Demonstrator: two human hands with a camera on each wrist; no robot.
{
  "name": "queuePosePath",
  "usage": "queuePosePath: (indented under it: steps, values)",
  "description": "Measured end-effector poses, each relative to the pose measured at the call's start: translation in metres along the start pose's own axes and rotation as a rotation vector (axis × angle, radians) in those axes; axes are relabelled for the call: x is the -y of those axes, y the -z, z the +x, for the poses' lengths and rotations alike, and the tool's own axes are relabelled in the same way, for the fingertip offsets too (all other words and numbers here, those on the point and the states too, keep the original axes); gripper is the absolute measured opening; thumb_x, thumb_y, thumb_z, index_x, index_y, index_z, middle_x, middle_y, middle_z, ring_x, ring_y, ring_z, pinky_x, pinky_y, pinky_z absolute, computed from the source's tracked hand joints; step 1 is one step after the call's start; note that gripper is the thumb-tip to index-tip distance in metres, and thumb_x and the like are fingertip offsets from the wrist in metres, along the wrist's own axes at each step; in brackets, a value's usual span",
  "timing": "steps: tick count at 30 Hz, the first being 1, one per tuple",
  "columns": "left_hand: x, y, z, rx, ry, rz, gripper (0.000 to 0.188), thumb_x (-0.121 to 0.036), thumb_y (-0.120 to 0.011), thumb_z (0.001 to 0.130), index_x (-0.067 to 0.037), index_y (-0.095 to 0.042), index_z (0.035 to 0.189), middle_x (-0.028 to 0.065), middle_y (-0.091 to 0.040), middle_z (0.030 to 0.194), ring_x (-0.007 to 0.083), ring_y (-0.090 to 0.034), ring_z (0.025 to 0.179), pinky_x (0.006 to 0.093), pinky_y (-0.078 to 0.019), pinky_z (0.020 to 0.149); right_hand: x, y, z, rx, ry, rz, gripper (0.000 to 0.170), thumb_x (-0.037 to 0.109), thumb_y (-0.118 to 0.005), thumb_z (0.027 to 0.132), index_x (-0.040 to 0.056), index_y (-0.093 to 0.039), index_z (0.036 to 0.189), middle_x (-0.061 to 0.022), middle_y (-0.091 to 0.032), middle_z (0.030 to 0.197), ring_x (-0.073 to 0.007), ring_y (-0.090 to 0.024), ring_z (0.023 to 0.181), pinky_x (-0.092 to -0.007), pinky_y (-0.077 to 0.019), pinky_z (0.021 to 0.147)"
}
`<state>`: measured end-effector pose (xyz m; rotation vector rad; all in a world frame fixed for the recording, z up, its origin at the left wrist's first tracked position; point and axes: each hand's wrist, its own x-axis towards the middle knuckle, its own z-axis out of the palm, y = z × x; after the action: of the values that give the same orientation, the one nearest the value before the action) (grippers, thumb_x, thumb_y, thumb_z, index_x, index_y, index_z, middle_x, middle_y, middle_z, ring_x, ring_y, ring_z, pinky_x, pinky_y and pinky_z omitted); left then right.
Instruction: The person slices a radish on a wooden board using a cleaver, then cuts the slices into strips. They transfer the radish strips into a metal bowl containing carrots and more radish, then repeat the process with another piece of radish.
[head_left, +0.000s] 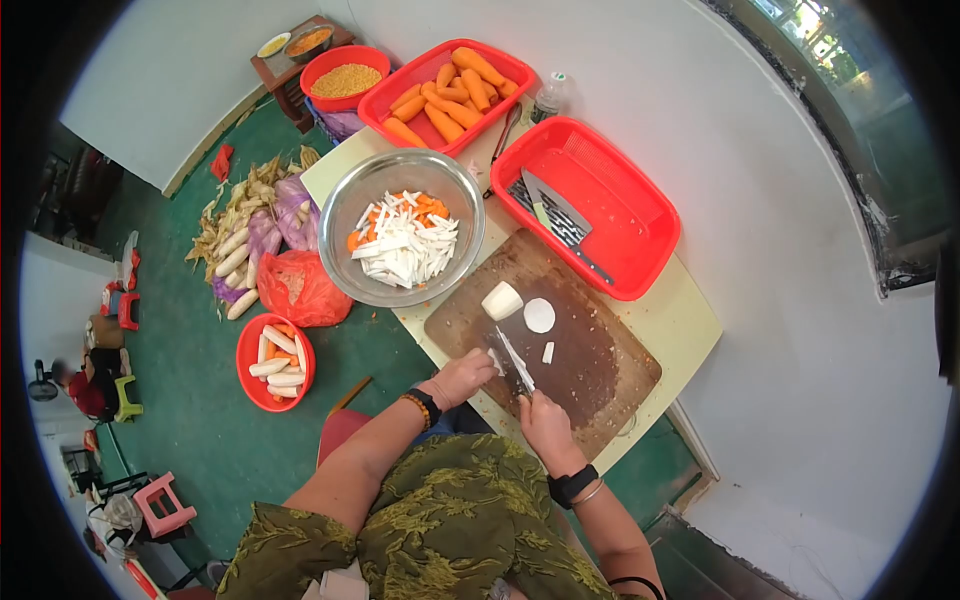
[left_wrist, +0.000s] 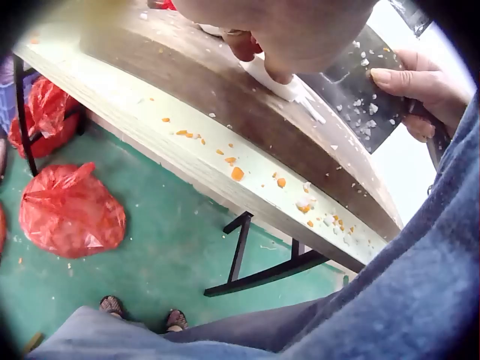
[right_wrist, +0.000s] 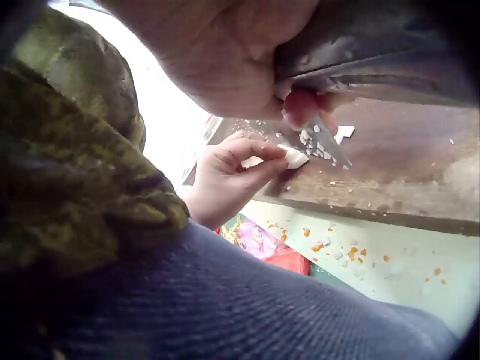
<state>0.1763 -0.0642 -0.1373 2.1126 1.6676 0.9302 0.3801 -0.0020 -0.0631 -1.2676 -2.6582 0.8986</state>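
My left hand (head_left: 465,376) pinches a white radish piece (right_wrist: 295,157) between thumb and fingers at the near edge of the wooden cutting board (head_left: 600,365). To its right, my right hand (head_left: 549,428) grips a kitchen knife (left_wrist: 360,94) whose broad dark blade is speckled with white bits. In the left wrist view, thin radish strips (left_wrist: 309,106) lie beside the left fingertips, close to the blade. Farther up the board are a thick radish chunk (head_left: 502,301), a round radish slice (head_left: 539,315) and a small white offcut (head_left: 548,352).
A steel bowl (head_left: 335,215) of carrot and radish strips stands left of the board. Behind are a red basket (head_left: 640,215) with knives and a red basket of carrots (head_left: 445,100). A red bucket (head_left: 262,398) of radishes and carrots stands on the floor. Orange crumbs dot the table edge (left_wrist: 202,146).
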Motion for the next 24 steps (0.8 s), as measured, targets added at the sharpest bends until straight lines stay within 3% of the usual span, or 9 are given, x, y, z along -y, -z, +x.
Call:
queuePosePath:
  steps: [15, 24]
  values:
    - [0.005, 0.000, 0.002, -0.031, -0.066, -0.079, 0.027, 0.005, -0.057, 0.068, -0.004, -0.063, 0.093, 0.0072, -0.054, 0.084, 0.0258, -0.054, 0.083, 0.0323, -0.0502, 0.069, 0.003, 0.000, -0.004, 0.105, -0.084, -0.047, 0.025, 0.022, -0.054, 0.092, -0.0017, -0.053, 0.083, -0.0244, -0.062, 0.074, -0.0425, -0.062, 0.068, -0.0504, -0.0514, 0.060]
    - [0.010, -0.001, 0.001, 0.002, -0.072, -0.131, 0.030, 0.006, -0.057, 0.068, -0.003, -0.063, 0.096, 0.0084, -0.055, 0.087, 0.0265, -0.054, 0.085, 0.0335, -0.0492, 0.073, 0.001, -0.011, 0.020, 0.061, -0.026, -0.012, 0.025, 0.022, -0.053, 0.091, -0.0014, -0.055, 0.081, -0.0233, -0.063, 0.074, -0.0411, -0.064, 0.068, -0.0489, -0.0522, 0.059]
